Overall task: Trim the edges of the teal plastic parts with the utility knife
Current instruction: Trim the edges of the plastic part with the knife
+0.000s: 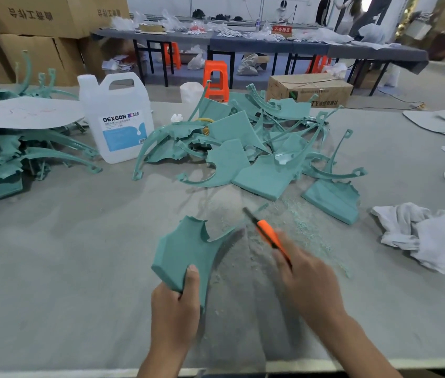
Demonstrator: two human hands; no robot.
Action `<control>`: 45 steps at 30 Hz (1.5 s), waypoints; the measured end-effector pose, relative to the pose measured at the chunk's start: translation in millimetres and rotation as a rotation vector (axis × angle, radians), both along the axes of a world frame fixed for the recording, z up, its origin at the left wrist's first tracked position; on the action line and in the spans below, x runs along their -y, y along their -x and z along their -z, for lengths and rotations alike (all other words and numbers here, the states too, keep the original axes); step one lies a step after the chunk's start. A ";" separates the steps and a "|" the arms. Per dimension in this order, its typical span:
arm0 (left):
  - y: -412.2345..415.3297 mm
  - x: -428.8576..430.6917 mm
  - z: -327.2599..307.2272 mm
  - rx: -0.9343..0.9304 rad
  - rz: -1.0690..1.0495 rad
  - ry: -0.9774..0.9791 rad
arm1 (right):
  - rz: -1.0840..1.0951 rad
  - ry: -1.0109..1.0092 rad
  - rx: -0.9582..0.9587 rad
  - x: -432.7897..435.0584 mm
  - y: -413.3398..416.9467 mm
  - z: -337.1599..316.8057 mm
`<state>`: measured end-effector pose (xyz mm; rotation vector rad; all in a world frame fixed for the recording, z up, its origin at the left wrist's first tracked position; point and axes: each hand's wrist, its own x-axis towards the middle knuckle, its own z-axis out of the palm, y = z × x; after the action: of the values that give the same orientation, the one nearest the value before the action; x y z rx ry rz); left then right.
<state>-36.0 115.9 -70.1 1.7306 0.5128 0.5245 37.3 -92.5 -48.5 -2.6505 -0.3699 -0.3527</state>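
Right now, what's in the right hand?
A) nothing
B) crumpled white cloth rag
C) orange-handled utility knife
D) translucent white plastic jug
C: the right hand grips the orange-handled utility knife, while the left hand holds the flat teal plastic part.

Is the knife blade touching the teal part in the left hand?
Cannot tell. In the head view the utility knife is motion-blurred beside the thin edge of the teal part; neither contact nor gap shows.

Factory workshop (stacked cartons [36, 25], worktables [311, 47])
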 end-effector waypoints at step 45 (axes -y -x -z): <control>-101.7 -3.0 -27.3 -0.438 0.526 -1.262 | 0.213 -0.592 0.066 15.6 -5.2 19.5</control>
<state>65.7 118.8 -42.8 3.0910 -0.0775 0.0179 42.5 -108.1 -68.0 -2.0989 0.0076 -0.5250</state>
